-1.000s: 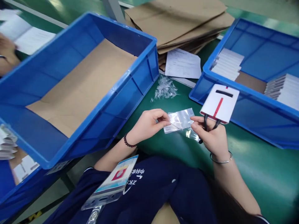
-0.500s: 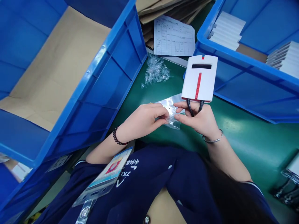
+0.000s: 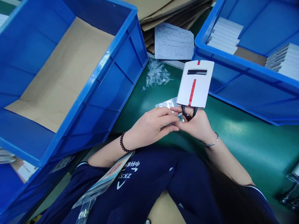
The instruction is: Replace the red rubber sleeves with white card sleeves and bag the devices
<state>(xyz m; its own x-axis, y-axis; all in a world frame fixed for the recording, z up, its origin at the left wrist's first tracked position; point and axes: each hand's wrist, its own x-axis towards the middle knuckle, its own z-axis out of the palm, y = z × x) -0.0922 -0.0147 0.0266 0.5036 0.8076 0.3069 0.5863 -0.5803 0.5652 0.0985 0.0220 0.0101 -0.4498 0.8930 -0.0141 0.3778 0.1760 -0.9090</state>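
Note:
My right hand (image 3: 197, 126) grips the black cable at the base of a white device (image 3: 195, 83) with a red stripe and a dark slot, held upright over the green table. My left hand (image 3: 151, 126) pinches a clear plastic bag (image 3: 167, 103) against the right hand's fingertips. Most of the bag is hidden behind both hands. Both hands meet just in front of my body, and a badge (image 3: 105, 183) hangs from my dark blue top.
A big blue crate (image 3: 98, 77) lined with cardboard stands at the left. Another blue crate (image 3: 245, 81) at the right holds rows of white devices (image 3: 225, 35). Between them lie a heap of small clear bags (image 3: 156, 74), a printed sheet (image 3: 174, 42) and flat cardboard (image 3: 168, 12).
The hands have come together and the bag has been drawn in behind them. The white device has been raised more upright. The view has tilted down and closer.

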